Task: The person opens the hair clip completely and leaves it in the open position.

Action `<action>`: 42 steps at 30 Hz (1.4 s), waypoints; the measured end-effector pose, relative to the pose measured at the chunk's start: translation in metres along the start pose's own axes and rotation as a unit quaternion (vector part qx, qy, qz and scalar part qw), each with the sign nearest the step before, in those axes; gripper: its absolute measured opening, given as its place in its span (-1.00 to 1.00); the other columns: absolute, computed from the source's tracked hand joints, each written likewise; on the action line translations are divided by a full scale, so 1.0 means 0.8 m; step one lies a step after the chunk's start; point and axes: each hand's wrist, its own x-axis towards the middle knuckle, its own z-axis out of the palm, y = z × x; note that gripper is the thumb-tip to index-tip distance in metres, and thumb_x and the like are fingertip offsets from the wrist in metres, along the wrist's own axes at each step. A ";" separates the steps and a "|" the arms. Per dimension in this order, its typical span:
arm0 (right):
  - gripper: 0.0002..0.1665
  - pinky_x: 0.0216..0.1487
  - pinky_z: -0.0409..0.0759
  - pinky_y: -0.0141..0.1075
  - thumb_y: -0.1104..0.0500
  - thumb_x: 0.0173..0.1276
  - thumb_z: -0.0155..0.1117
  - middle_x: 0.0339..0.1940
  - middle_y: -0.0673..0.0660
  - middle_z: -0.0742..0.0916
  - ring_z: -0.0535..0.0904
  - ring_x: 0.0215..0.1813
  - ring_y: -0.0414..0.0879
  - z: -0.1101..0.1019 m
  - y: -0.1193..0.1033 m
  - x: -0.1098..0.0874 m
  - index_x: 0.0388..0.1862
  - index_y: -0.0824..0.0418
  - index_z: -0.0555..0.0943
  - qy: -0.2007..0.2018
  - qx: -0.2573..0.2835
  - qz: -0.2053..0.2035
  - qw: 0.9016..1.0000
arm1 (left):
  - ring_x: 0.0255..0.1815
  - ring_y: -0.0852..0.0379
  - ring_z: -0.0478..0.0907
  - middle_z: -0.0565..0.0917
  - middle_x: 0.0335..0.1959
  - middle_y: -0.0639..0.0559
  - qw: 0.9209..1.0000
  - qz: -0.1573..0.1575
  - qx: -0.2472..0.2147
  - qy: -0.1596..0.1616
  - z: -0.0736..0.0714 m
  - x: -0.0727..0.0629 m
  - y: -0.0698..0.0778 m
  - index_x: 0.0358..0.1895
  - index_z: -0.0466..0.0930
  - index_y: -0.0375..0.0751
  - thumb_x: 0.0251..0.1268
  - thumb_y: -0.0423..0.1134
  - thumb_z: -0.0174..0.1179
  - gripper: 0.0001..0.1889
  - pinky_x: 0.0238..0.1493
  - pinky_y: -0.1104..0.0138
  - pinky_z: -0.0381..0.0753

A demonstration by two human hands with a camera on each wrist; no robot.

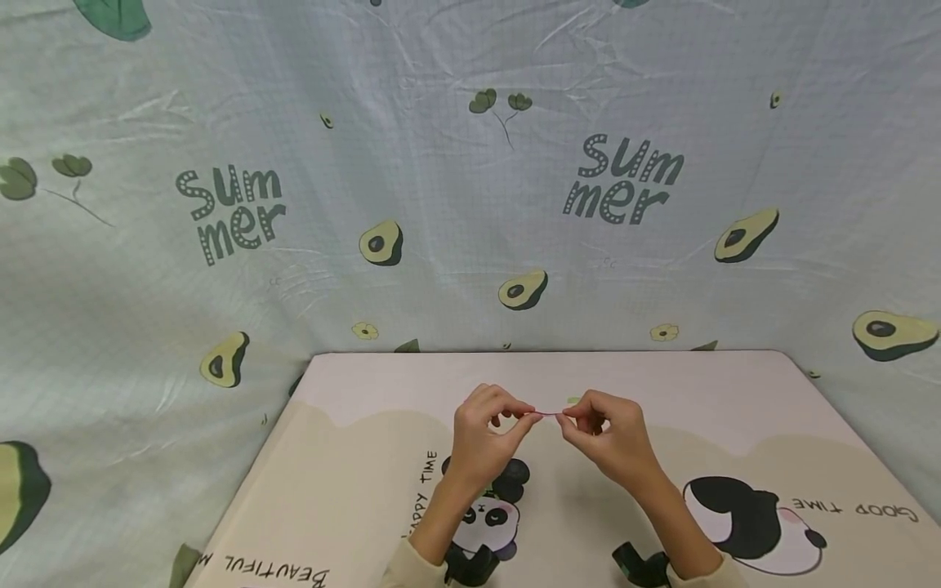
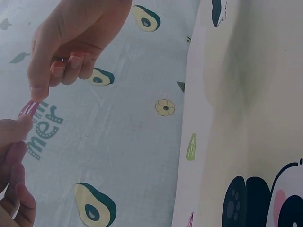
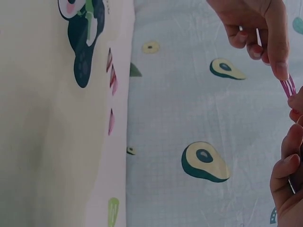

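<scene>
A small pink snap hair clip [image 1: 548, 414] is stretched between both hands above the table. My left hand [image 1: 483, 433] pinches one end between thumb and fingertips. At the other end, my right hand [image 1: 616, 437] pinches it the same way. The clip's slotted face shows in the left wrist view, where part of the clip [image 2: 29, 109] is covered by fingers. A light green hair clip [image 3: 113, 212] lies on the table beyond the hands. Several pink and dark red clips, one pink clip [image 3: 111, 122] among them, lie along the table's far side.
The table [image 1: 353, 490] has a pale cover printed with pandas, a dog and lettering. Behind it hangs a light cloth [image 1: 441, 180] with avocado and "summer" prints. Black straps with mounts [image 1: 474, 565] sit at the wrists.
</scene>
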 end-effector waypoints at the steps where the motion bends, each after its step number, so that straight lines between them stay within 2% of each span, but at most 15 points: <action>1: -0.64 -0.56 0.42 -0.51 0.54 -0.02 0.56 -0.65 -0.10 0.55 0.37 -0.56 -0.35 0.000 0.000 0.000 -0.45 0.11 0.69 0.001 -0.001 -0.001 1.000 | -0.36 0.22 0.51 0.71 -0.46 0.12 1.000 0.005 0.000 0.003 0.001 0.000 0.000 -0.37 0.81 -0.10 0.10 -0.31 0.55 -0.91 -0.42 0.45 0.50; 12: -0.61 -0.57 0.36 -0.54 0.55 -0.08 0.57 -0.67 -0.07 0.52 0.34 -0.57 -0.36 0.002 0.003 -0.002 -0.48 0.11 0.66 0.019 -0.003 -0.038 0.999 | -0.40 0.22 0.51 0.69 -0.47 0.11 0.999 0.044 0.005 0.029 0.007 -0.003 -0.004 -0.39 0.78 -0.10 0.06 -0.38 0.54 -0.87 -0.44 0.51 0.44; 19: -0.62 -0.58 0.37 -0.55 0.55 -0.07 0.57 -0.67 -0.08 0.52 0.33 -0.57 -0.38 0.001 -0.001 -0.001 -0.48 0.12 0.66 0.020 -0.008 -0.045 0.999 | -0.40 0.20 0.51 0.66 -0.50 0.10 0.998 0.051 0.006 0.038 0.008 -0.005 -0.003 -0.40 0.77 -0.11 0.04 -0.39 0.55 -0.86 -0.41 0.56 0.42; 27: -0.61 -0.58 0.36 -0.55 0.54 -0.08 0.57 -0.67 -0.08 0.51 0.33 -0.57 -0.37 0.001 0.000 -0.002 -0.48 0.11 0.64 0.027 -0.012 -0.051 0.998 | -0.40 0.20 0.52 0.66 -0.48 0.09 0.998 0.050 0.002 0.040 0.009 -0.004 -0.001 -0.39 0.77 -0.12 0.04 -0.39 0.55 -0.86 -0.48 0.43 0.47; 42: -0.61 -0.58 0.34 -0.56 0.55 -0.08 0.58 -0.67 -0.08 0.50 0.33 -0.58 -0.37 0.000 0.001 0.001 -0.47 0.12 0.65 0.034 -0.011 -0.046 0.998 | -0.40 0.19 0.52 0.65 -0.49 0.09 0.998 0.051 0.003 0.047 0.012 -0.001 -0.001 -0.39 0.77 -0.12 0.05 -0.39 0.55 -0.86 -0.41 0.57 0.42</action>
